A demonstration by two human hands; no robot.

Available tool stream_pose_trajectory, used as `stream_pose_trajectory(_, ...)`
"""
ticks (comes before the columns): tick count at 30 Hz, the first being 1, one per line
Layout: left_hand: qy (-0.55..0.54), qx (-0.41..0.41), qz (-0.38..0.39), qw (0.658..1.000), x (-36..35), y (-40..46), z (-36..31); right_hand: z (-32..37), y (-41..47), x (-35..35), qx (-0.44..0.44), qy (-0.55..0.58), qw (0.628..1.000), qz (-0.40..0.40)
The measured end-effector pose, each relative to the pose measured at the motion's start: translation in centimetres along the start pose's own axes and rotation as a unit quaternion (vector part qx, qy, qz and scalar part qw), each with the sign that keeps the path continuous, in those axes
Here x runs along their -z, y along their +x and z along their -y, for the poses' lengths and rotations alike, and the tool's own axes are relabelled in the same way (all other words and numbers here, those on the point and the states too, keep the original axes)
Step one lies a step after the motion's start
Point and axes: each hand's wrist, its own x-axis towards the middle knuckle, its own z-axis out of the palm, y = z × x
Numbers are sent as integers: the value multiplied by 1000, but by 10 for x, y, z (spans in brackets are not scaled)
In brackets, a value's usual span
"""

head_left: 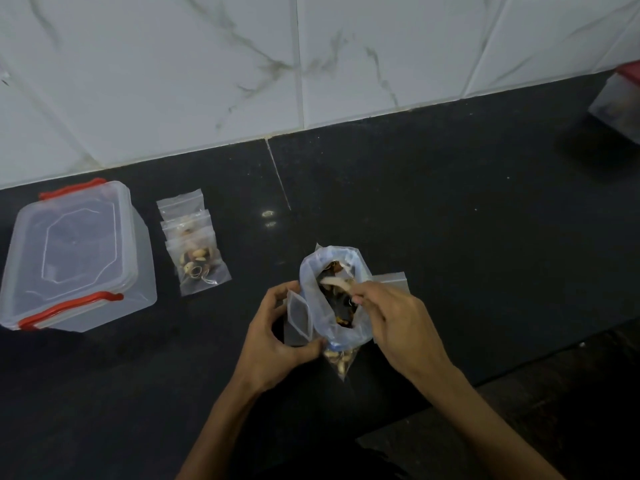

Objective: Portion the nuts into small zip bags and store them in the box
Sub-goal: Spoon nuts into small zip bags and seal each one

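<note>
A large bluish plastic bag of mixed nuts [329,306] stands open on the black counter [450,220]. My right hand [391,320] reaches over its mouth and pinches a pale nut [336,282] at its fingertips. My left hand [277,334] holds a small empty zip bag [299,315] open beside the big bag. Three filled small zip bags [194,247] lie overlapping to the left. A clear box [69,258] with red latches sits at the far left, its lid on.
Another flat empty zip bag [394,280] lies behind my right hand. A red-lidded container [620,102] stands at the far right against the marble-tiled wall [311,64]. The counter's front edge runs past my right forearm.
</note>
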Motion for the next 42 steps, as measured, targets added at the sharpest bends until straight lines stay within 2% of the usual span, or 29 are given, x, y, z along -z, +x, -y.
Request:
stream_pose_trajectory(3,-12,9,-6,1000,-2,0,3,-1,-11,10,-21,41,999,23)
stream_pose_trajectory(8,12,22,-15,1000,3,-2,4,-10,4,24,-67,55,996,3)
stream_pose_trajectory(14,55,49,-40,996,0,-13,8,-7,37,38,-37,-36,990,129)
stream_pose_trajectory(18,90,31,-70,993,-10,-14,11,-11,48,38,-42,-76,981,176)
stream_pose_trajectory(22,102,16,-93,990,-17,-16,11,-23,47,23,-124,-29,970,207)
stream_pose_trajectory(29,104,26,-78,991,-14,-18,17,-35,45,10,-212,40,959,182)
stream_pose_trajectory(38,107,28,-74,991,-15,-19,16,-35,40,7,-242,97,960,103)
stream_pose_trajectory(42,92,37,-76,992,-7,-20,12,-39,35,12,-259,111,958,45)
